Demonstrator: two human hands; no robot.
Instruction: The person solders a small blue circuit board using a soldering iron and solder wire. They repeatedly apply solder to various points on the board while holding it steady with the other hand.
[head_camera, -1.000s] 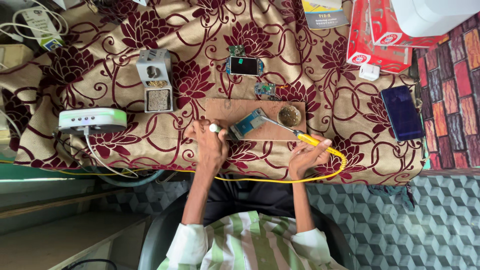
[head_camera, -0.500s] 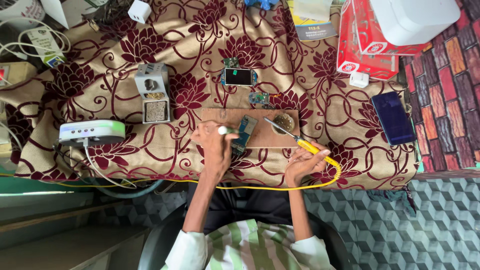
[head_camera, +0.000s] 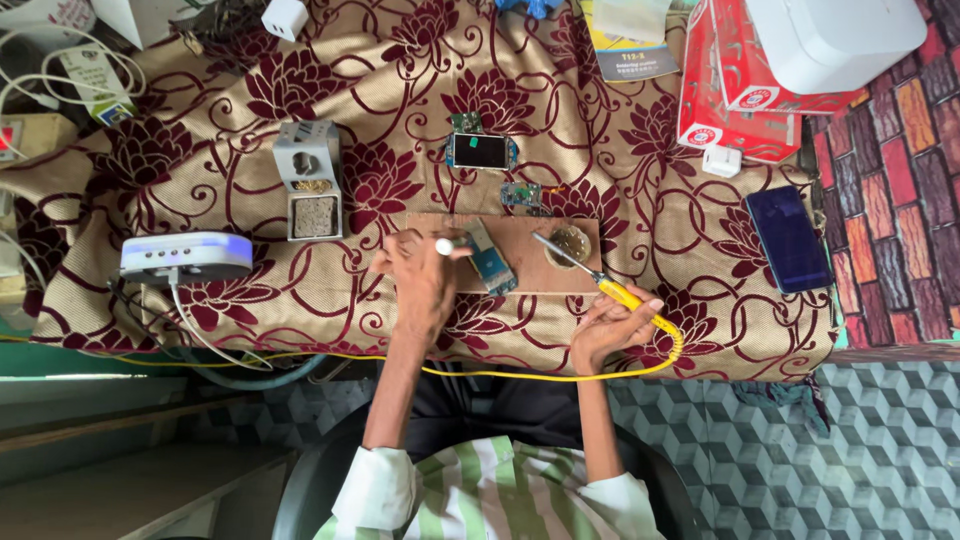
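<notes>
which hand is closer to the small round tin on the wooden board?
Right. The right hand sits just below and right of the round tin, its soldering iron tip reaching the tin. The left hand is farther left, at the circuit board.

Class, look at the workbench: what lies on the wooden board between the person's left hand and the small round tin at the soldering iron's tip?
In the head view, a small blue circuit board lies on the wooden board, between the left hand and the round tin.

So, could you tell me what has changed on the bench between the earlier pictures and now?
Very little. The right hand has swung the yellow-handled soldering iron so its tip now sits at the small round tin instead of near the circuit board. The left hand stays by that board on the wooden board. Nothing was picked up or released.
</notes>
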